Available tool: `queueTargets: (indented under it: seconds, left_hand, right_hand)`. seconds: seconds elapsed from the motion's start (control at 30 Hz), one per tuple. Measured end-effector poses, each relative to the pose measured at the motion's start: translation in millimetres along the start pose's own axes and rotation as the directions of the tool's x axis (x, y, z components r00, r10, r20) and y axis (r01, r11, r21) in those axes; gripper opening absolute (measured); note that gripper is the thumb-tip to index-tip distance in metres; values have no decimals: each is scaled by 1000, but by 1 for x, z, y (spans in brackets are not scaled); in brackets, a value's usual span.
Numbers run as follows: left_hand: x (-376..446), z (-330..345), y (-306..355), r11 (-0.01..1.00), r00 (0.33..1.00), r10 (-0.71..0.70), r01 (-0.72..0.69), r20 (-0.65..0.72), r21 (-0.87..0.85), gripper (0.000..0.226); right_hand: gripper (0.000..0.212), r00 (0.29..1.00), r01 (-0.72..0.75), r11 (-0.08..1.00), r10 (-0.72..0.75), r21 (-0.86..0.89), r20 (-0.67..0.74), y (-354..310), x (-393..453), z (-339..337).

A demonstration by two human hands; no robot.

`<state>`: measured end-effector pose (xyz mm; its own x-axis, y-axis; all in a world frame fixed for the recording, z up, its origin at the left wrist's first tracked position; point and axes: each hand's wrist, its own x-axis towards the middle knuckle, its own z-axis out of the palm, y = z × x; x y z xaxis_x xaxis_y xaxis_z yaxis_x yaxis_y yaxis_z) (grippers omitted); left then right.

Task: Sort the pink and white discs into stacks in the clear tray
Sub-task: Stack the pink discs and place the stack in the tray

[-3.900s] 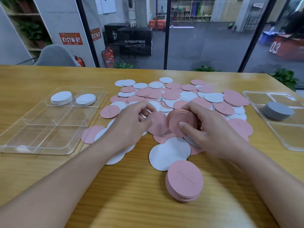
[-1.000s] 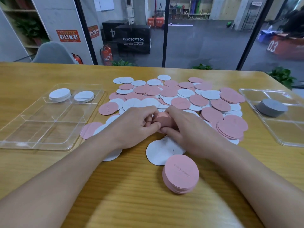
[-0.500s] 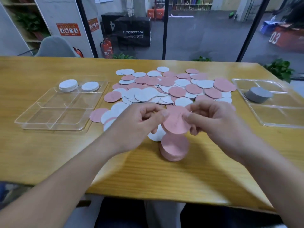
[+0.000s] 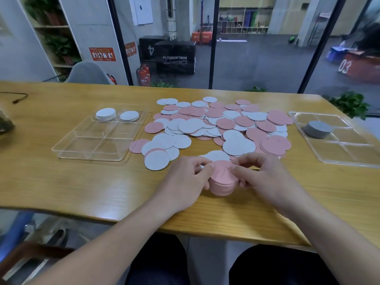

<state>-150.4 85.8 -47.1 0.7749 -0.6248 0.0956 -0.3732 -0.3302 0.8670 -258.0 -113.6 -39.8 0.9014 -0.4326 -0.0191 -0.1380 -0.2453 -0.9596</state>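
Pink stack (image 4: pixel 223 178); white discs (image 4: pixel 190 125); clear tray (image 4: pixel 82 150); grey stack (image 4: pixel 317 128)

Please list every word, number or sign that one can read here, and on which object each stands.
"PLYOSOFTBOX": front of the black box.
"4", turned sideways: black box behind.
"03": red-orange box.
Orange box: blurred.
Red wall signs: too small.
Script on the pink stack held by both hands: unreadable.

A wooden tabletop (image 4: pixel 61 182) carries a clear tray (image 4: pixel 67 150) on the left, a second tray (image 4: pixel 349 161) on the right, a loose spread of pink and white discs (image 4: pixel 216 124) between them, a pink stack (image 4: pixel 223 185) near the front edge, and a black cable (image 4: pixel 19 98) at far left.
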Motion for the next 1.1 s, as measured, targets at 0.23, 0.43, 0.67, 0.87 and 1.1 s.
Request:
queueTargets:
  seconds: [0.23, 0.43, 0.67, 0.87, 1.1]
  left_hand:
    - [4, 0, -4, 994, 999, -47, 46, -5, -97, 29]
    - [55, -18, -9, 997, 998, -37, 33, -55, -72, 25]
    - [143, -1, -1, 979, 987, 161, -162, 18, 122, 11]
    - [199, 33, -3, 890, 971, 236, -235, 46, 391, 32]
    - [207, 33, -24, 712, 956, 187, -289, 224, 640, 34]
  right_hand:
    - [9, 999, 31, 999, -30, -8, 45, 2, 5, -6]
    - [23, 997, 56, 987, -62, -150, -36, -1, 40, -21]
    - [12, 986, 118, 953, -147, -277, -85, 12, 104, -45]
    - [6, 943, 151, 759, -303, -634, -138, 20, 147, -67]
    - [27, 971, 164, 532, -236, -831, 41, 42, 142, -76]
